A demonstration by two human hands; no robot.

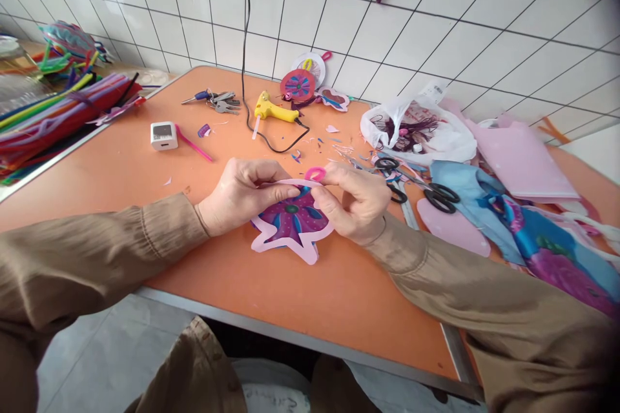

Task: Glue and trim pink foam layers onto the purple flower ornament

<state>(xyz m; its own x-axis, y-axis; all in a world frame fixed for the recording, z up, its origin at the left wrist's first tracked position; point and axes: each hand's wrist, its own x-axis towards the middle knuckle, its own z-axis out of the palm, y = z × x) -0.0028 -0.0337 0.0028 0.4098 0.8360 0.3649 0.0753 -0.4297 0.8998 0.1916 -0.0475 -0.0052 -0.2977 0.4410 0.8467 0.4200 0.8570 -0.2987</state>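
While pinching purple-and-blue flower-patterned ornament with scalloped pale pink border (291, 222) above orange tabletop (232, 271), upper edge between thumb and fingers of left hand (242, 197) and right hand (358, 200), apparently steadying bright pink fuzzy loop (316, 169) at 1 o'clock. Parked near 12 o'clock, probably for reach: yellow plastic glue gun (276, 111). Hidden by fingers: loop's base. Indistinct, at 2 o'clock: dark tassels (420, 126) inside white plastic bag (458, 145).

A cutout (295, 224) is sitting between left hand (245, 197) and right hand (356, 201), a glue gun (278, 110) lying beyond them on the table (232, 284), scissors (429, 185) right of both.
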